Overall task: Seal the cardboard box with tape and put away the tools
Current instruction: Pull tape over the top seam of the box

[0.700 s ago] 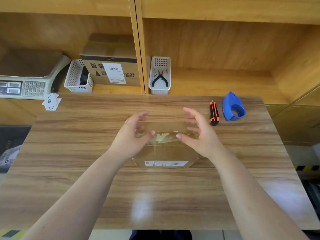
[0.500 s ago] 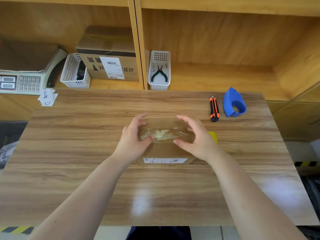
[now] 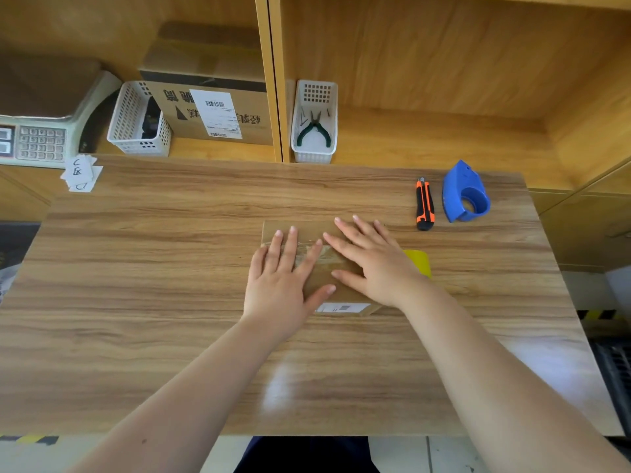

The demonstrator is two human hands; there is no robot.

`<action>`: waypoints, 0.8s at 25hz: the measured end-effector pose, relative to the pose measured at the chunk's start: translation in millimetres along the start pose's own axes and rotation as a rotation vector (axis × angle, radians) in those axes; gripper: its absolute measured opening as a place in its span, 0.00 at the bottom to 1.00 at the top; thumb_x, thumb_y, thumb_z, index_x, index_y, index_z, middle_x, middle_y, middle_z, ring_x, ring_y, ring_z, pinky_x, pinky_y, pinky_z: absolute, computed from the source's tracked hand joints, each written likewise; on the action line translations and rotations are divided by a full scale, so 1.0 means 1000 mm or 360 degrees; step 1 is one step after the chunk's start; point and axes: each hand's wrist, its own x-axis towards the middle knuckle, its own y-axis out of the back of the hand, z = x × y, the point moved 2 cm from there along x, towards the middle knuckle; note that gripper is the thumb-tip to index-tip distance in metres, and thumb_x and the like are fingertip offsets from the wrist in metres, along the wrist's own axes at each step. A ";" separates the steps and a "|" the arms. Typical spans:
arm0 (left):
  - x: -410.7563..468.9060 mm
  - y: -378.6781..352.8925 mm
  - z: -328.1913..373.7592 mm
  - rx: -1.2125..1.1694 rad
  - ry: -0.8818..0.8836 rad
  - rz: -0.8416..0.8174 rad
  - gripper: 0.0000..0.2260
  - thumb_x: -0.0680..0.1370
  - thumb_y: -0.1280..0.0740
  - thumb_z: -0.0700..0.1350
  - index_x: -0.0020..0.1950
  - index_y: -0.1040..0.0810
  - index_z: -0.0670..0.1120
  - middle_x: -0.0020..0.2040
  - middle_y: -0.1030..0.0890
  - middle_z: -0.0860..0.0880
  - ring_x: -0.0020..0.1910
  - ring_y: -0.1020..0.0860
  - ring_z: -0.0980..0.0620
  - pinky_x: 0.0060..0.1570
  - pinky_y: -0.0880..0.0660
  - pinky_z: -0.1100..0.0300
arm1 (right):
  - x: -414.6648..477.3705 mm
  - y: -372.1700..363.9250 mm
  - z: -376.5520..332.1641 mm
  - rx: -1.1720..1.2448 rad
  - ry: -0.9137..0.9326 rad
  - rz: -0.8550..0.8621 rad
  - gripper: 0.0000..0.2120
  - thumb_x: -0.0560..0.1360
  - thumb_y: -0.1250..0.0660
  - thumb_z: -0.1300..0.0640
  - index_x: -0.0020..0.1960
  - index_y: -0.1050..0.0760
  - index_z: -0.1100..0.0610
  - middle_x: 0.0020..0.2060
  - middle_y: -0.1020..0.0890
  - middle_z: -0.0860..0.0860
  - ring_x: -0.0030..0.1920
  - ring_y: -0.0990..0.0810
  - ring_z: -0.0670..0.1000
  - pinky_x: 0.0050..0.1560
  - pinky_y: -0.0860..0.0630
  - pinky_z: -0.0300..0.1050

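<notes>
Left hand (image 3: 278,285) and right hand (image 3: 374,264) lie flat, fingers spread, gripping nothing, pressing clear tape (image 3: 321,256) onto the cardboard box (image 3: 336,295) on the counter (image 3: 153,268).

Wood-grain table and the shelf behind it

On the table (image 3: 170,302): a cardboard box (image 3: 327,285) at centre, a yellow object (image 3: 418,261) just right of it, an orange-black utility knife (image 3: 424,204) and blue tape dispenser (image 3: 465,192) at upper right, paper slips (image 3: 81,173) at upper left. The shelf (image 3: 426,145) carries two white baskets (image 3: 313,122), a labelled carton (image 3: 211,107) and a scale (image 3: 41,131).
</notes>
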 end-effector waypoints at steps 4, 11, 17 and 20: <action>0.031 0.009 -0.021 0.0191 -0.0267 -0.0110 0.43 0.66 0.64 0.77 0.78 0.64 0.61 0.80 0.64 0.46 0.79 0.62 0.46 0.76 0.60 0.44 | 0.018 0.011 0.015 -0.0046 -0.0177 -0.0237 0.38 0.72 0.48 0.27 0.75 0.63 0.33 0.79 0.66 0.45 0.77 0.54 0.57 0.76 0.53 0.56; 0.079 0.033 -0.040 0.0384 -0.0203 -0.0152 0.29 0.82 0.46 0.54 0.78 0.61 0.62 0.81 0.58 0.48 0.80 0.57 0.44 0.75 0.58 0.39 | 0.010 0.019 0.029 0.0020 -0.0120 -0.0334 0.47 0.64 0.40 0.23 0.72 0.67 0.28 0.74 0.69 0.30 0.72 0.49 0.61 0.74 0.46 0.59; 0.055 0.009 0.016 -0.0978 0.0057 -0.0242 0.29 0.82 0.43 0.56 0.80 0.52 0.56 0.81 0.54 0.45 0.80 0.54 0.46 0.75 0.44 0.48 | 0.004 -0.006 0.014 -0.0219 -0.0537 0.0124 0.38 0.75 0.47 0.30 0.77 0.63 0.38 0.80 0.60 0.43 0.59 0.32 0.61 0.61 0.31 0.54; 0.061 -0.010 0.028 -0.1224 0.0060 -0.0324 0.31 0.82 0.41 0.54 0.77 0.57 0.67 0.81 0.49 0.46 0.80 0.49 0.49 0.68 0.35 0.50 | 0.012 -0.003 0.025 0.0174 -0.0647 0.0169 0.37 0.75 0.43 0.33 0.77 0.58 0.36 0.79 0.57 0.39 0.64 0.34 0.57 0.66 0.35 0.55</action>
